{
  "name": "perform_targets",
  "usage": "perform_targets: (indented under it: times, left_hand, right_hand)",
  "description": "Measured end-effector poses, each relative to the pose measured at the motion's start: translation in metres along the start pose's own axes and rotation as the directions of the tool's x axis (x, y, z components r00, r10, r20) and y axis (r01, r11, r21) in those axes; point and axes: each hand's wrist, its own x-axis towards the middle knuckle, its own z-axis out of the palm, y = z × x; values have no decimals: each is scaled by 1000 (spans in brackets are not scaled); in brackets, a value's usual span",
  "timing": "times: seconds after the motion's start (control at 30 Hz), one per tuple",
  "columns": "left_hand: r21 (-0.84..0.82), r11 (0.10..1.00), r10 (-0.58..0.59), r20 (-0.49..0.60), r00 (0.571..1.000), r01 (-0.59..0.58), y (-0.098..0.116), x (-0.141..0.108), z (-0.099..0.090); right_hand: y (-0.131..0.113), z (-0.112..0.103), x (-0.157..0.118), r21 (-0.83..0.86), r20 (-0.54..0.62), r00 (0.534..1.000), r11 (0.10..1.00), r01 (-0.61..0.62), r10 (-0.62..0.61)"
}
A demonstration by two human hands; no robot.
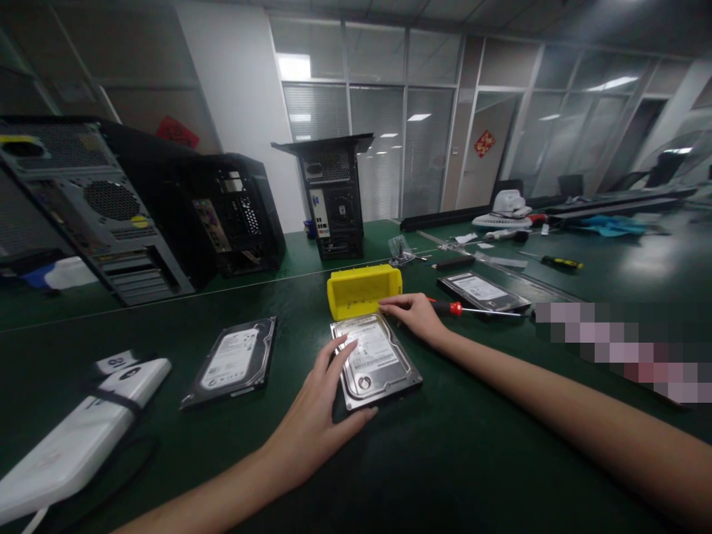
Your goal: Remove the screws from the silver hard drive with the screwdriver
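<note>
A silver hard drive lies label up on the green table in front of me. My left hand steadies it, two fingers on its top and the thumb at its front edge. Just behind the drive is a yellow plastic bin with small dark bits inside. At the bin's right front, my right hand has its fingers pinched together; what they hold is too small to make out. A red and black screwdriver extends rightward from behind that hand, and I cannot tell whether the hand touches it.
Other hard drives lie on both sides. A white power strip is at the near left. Computer cases stand along the back. To the right are a yellow and black screwdriver and a white fan-like device. A pixelated patch covers the far right.
</note>
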Motion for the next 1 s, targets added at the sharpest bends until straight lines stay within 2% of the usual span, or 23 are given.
perform_targets:
  times: [0.47,0.77,1.0]
  left_hand:
    - [-9,999,47,24,999,-47,-1,0,1]
    - [-28,999,28,26,999,-27,2,-1,0]
    - [-32,998,45,-2,999,-45,0,-1,1]
  right_hand:
    - [-1,-1,1,99,17,999,994,-48,46]
    - [-3,-2,3,112,85,996,993,24,-34]
    - [-6,-2,1,102,124,991,994,36,-48]
